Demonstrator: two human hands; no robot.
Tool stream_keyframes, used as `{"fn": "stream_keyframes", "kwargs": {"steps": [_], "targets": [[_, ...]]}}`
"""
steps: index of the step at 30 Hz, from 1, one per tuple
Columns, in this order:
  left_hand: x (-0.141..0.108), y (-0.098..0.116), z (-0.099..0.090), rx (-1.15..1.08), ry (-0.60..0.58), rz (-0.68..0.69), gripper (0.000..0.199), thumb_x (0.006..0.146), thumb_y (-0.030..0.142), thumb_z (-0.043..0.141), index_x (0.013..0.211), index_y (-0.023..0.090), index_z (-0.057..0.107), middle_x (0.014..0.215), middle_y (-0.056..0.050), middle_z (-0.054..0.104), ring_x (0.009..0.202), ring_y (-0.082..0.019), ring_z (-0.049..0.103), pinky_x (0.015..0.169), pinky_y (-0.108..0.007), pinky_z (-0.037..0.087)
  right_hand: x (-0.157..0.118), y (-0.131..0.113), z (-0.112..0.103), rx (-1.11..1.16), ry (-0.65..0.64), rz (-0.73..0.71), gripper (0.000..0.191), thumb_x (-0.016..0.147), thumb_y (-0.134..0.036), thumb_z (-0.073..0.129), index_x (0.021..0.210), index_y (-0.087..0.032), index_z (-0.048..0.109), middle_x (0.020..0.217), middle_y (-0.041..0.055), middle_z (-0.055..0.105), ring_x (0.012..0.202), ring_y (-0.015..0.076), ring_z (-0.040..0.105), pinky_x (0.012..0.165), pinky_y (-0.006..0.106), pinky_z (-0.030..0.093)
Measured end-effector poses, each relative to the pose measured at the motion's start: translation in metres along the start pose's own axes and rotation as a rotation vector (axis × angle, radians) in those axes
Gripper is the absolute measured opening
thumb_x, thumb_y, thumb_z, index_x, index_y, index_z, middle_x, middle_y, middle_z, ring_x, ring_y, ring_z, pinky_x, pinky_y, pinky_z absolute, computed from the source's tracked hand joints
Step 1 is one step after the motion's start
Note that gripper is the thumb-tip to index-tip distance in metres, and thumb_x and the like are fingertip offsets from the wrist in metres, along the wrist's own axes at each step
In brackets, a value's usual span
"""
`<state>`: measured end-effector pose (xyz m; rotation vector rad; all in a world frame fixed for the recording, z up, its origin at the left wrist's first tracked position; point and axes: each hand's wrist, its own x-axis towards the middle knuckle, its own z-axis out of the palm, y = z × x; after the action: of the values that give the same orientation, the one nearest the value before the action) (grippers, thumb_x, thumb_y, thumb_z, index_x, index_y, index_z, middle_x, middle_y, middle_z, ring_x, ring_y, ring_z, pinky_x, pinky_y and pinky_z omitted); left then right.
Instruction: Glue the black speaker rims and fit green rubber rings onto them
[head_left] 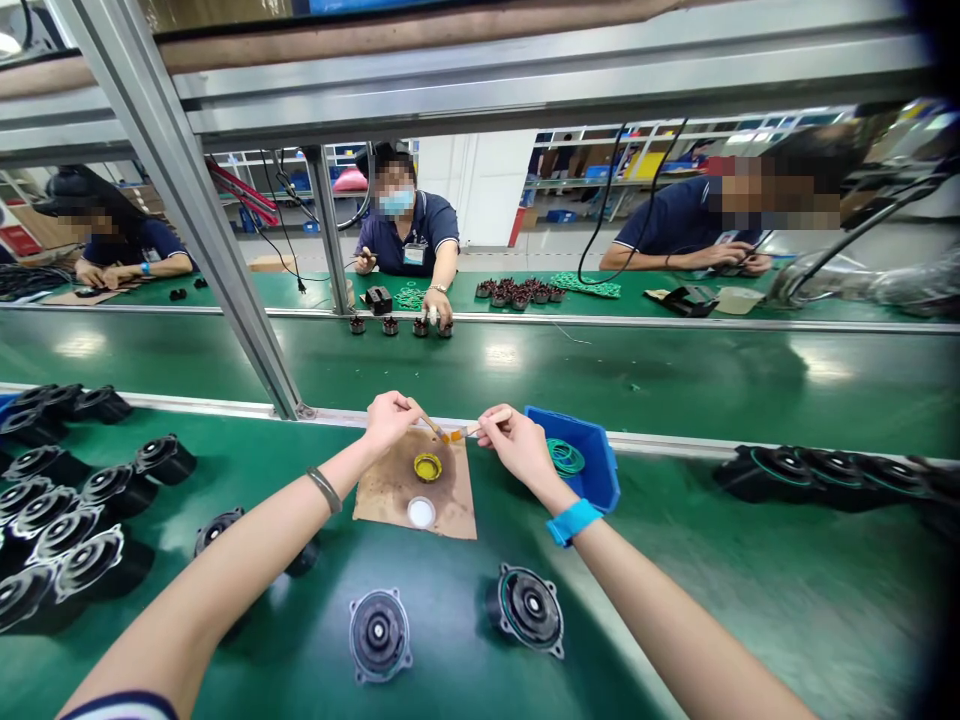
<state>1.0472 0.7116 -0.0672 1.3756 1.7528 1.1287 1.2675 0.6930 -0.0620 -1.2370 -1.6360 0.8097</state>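
Note:
My left hand (390,419) pinches a thin wooden-handled brush (430,423) above the stained cardboard (375,499). My right hand (512,438) holds a second brush (466,432), and the two orange brush tips meet or nearly meet between my hands. Just below the tips sits a small yellow-rimmed container (428,467) with yellowish contents. A round white lid or dish (421,513) lies nearer me on the cardboard. Two black round housings with metal flanges stand on the green bench, one at centre (379,635) and one to its right (531,607).
Many black housings (90,565) crowd the left side, with a row (832,475) at far right. A blue bin (604,470) of green rings stands beside my right hand. A metal post (202,220) rises left. Across the conveyor (480,365), three people work.

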Motion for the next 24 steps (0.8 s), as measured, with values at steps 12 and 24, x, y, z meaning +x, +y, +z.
{"fn": "stream_keyframes", "kwargs": {"steps": [12,24], "targets": [[-0.002,0.013,0.000,0.247,-0.054,-0.026,0.020,0.092,0.032,0.063,0.097,0.013,0.064,0.095,-0.004,0.067,0.082,-0.016,0.065,0.075,-0.035,0.057,0.001,-0.006,-0.011,0.062,0.042,-0.024,0.035,0.081,-0.057,0.061,0.073,-0.023,0.058,0.071,0.0039,0.070,0.060,0.0208,0.069,0.061,0.033,0.057],[-0.008,0.020,-0.013,0.469,-0.108,-0.062,0.023,0.094,0.037,0.061,0.094,0.014,0.065,0.094,-0.003,0.068,0.084,-0.017,0.066,0.078,-0.035,0.056,-0.006,-0.035,-0.040,0.379,0.086,0.042,0.047,0.067,-0.063,0.076,0.077,-0.019,0.061,0.068,0.0030,0.068,0.058,0.0152,0.066,0.059,0.028,0.058]]}}
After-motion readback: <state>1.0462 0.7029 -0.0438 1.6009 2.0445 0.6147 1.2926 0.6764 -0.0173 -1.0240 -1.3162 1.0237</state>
